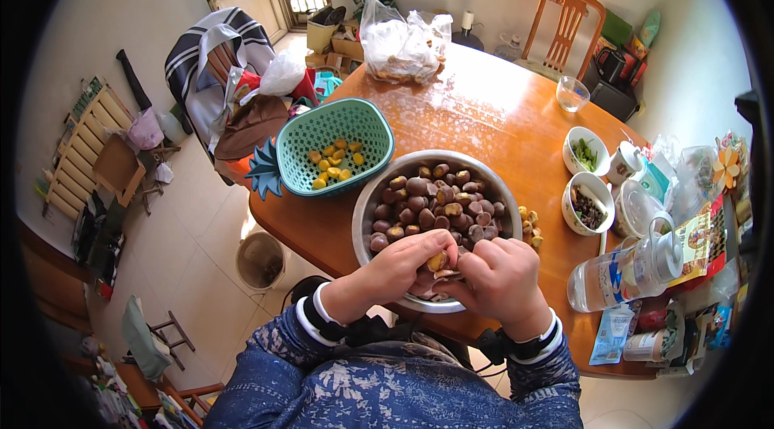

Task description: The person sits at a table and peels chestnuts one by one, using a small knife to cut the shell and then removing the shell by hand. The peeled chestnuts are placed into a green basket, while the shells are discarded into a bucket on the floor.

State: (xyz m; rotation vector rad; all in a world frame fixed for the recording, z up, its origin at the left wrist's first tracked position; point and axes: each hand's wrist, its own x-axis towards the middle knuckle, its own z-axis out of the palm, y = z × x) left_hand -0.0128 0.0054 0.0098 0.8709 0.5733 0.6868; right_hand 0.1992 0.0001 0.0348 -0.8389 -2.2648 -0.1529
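Note:
My left hand point(393, 267) holds a partly peeled chestnut point(437, 261), its yellow flesh showing between thumb and fingers. Close beside it, my right hand point(503, 278) has its fingers curled and pinches at the loosened shell point(446, 275); its fingertips are partly hidden. Both hands are over the near side of a stainless steel bowl point(361, 216). Brown chestnuts point(444, 193) fill the bowl, several with split shells. To the left, a green pineapple-shaped plastic basket point(289, 168) contains peeled yellow chestnuts point(334, 163). Yellowish pieces point(531, 226) lie on the table right of the bowl.
On the wooden table point(484, 120), two bowls of food point(585, 152), a clear water jug point(623, 275) and packets point(611, 335) stand to the right. White plastic bags point(404, 45) sit at the far end. A bin point(260, 259) stands on the floor at left.

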